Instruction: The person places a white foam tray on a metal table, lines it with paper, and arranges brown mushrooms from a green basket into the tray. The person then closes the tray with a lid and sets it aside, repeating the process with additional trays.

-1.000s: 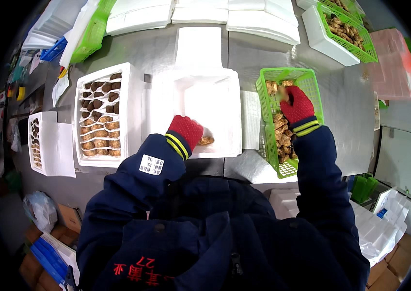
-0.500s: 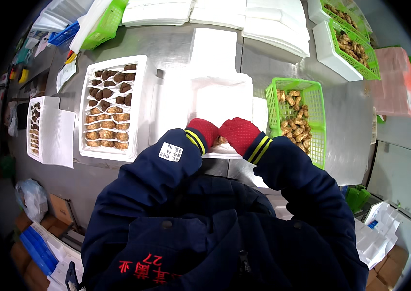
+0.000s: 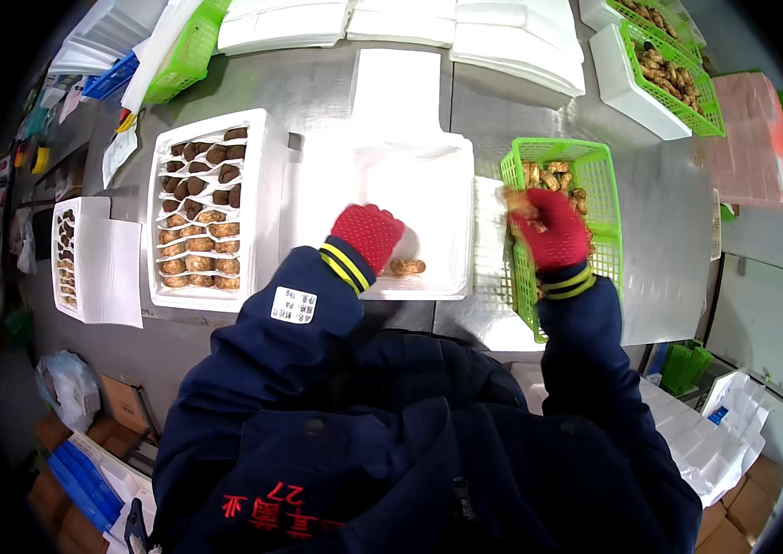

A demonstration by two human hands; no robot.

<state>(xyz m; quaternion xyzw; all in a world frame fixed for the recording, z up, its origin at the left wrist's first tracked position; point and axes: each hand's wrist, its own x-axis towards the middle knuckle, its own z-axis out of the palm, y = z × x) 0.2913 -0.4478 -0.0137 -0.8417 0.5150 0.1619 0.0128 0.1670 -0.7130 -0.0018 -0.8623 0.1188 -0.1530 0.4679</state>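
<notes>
Steel table point(image 3: 664, 249) in a crowded workroom, two red-gloved hands over it
From the head view, I see stacked white sheets point(image 3: 516, 42) along the table's far side, and a cardboard box point(image 3: 124, 406) and a clear plastic bag point(image 3: 68, 388) below it on the left. A sorted foam box point(image 3: 267, 185), its mushrooms in lined rows, stands left of an open white foam box point(image 3: 428, 185). In the open one a lone tan mushroom point(image 3: 407, 267) lies near the close wall, just beside the left hand point(image 3: 367, 237); those fingers are curled inward, and I cannot tell whether they grip anything. The right hand point(image 3: 553, 231), blurred, is over a green plastic basket point(image 3: 608, 203) of more mushrooms, thumb and fingers pinching a light-brown mushroom point(image 3: 516, 201) by the basket's left rim
</notes>
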